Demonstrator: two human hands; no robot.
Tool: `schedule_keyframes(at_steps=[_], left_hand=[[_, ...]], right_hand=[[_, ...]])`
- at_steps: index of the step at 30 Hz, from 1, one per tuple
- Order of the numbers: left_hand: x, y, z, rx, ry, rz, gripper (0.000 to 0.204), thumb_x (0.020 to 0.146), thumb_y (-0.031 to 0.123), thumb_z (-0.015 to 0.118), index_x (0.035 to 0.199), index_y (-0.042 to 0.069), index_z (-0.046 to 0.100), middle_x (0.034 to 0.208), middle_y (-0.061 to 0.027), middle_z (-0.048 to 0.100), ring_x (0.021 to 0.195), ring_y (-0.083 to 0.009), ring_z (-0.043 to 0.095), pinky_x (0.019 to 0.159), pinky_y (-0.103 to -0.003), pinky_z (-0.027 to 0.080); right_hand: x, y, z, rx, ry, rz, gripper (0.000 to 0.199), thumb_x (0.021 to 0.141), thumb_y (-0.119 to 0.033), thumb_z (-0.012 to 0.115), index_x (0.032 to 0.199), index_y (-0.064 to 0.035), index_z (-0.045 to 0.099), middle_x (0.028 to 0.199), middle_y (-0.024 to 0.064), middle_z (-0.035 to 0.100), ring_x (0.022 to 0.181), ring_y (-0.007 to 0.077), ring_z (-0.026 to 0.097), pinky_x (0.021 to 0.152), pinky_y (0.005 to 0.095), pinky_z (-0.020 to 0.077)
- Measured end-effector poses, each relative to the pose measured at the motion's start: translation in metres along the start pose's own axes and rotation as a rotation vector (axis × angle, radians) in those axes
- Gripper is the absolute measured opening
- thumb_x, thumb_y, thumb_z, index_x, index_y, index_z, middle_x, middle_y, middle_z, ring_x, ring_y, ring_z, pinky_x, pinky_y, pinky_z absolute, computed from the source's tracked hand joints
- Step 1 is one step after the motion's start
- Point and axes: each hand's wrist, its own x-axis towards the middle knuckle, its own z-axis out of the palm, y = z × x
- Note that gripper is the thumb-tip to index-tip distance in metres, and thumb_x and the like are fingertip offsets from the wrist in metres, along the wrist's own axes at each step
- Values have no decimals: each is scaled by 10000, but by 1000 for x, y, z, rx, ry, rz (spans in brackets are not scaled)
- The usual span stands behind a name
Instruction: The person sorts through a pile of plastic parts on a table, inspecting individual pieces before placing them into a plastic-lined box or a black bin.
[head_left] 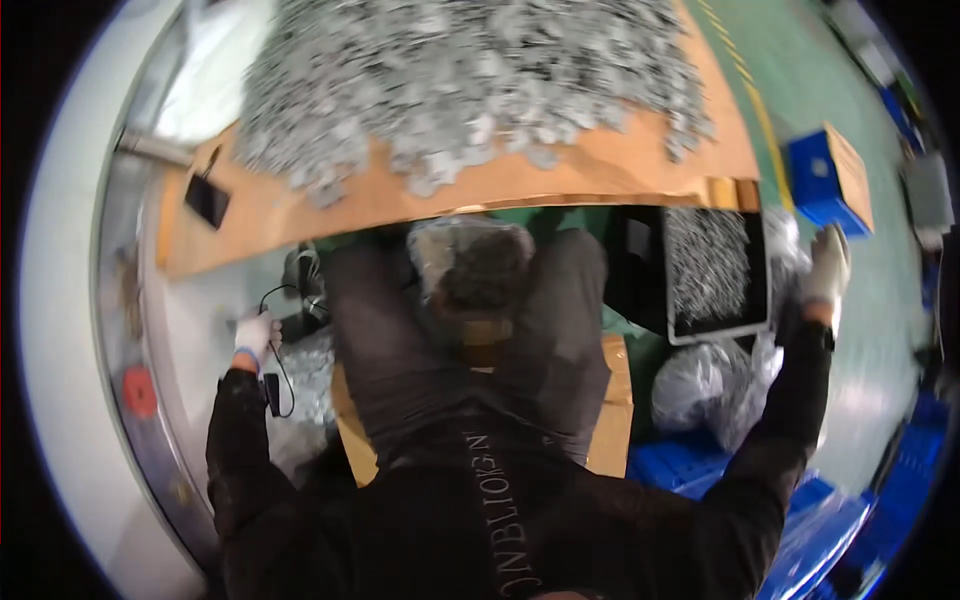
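The left hand, in a white glove, rests low at the person's left side, beside a thin black cable and a clear plastic bag of small grey metal parts; whether its fingers are curled or apart cannot be told. Ahead, a large heap of small grey metal parts covers an orange-brown worktable. A clear plastic bag with dark contents sits between the knees. A black tray of grey parts lies to the right. The right hand, gloved white, is raised just beyond the tray, touching nothing; finger state blurred.
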Motion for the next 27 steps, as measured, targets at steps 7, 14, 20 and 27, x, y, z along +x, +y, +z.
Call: schedule_keyframes(at_steps=[7,14,20,27], left_hand=[[-120,70,105,780,65,860,293,974,195,687,1202,21,746,1169,-215,751,1145,-426,703,994,-474,566],[-160,190,201,516,508,1514,466,936,205,778,1378,132,653,1380,-143,664,1261,-390,632,1083,-515,499],[-118,204,222,544,598,1184,649,957,316,751,1545,149,530,1574,-175,542,1466,-430,487,1240,-545,361],[-112,216,256,549,332,1330,646,990,316,670,1584,142,485,1636,-223,489,1560,-436,399,1320,-548,257]], right_hand=[[-177,-32,168,-585,-371,-568,307,1030,-84,722,1330,-23,738,1256,113,763,1157,216,715,1035,347,555],[-311,-49,322,-615,-794,-909,350,939,-165,813,1265,-52,759,1277,204,739,1197,385,703,1048,428,560],[-351,-46,376,-710,-710,-943,414,892,-306,854,1229,-79,777,1283,177,744,1217,393,681,1057,488,540],[-357,-30,403,-606,-867,-1004,378,886,-279,850,1210,-96,783,1280,134,753,1166,377,694,1042,471,532]])
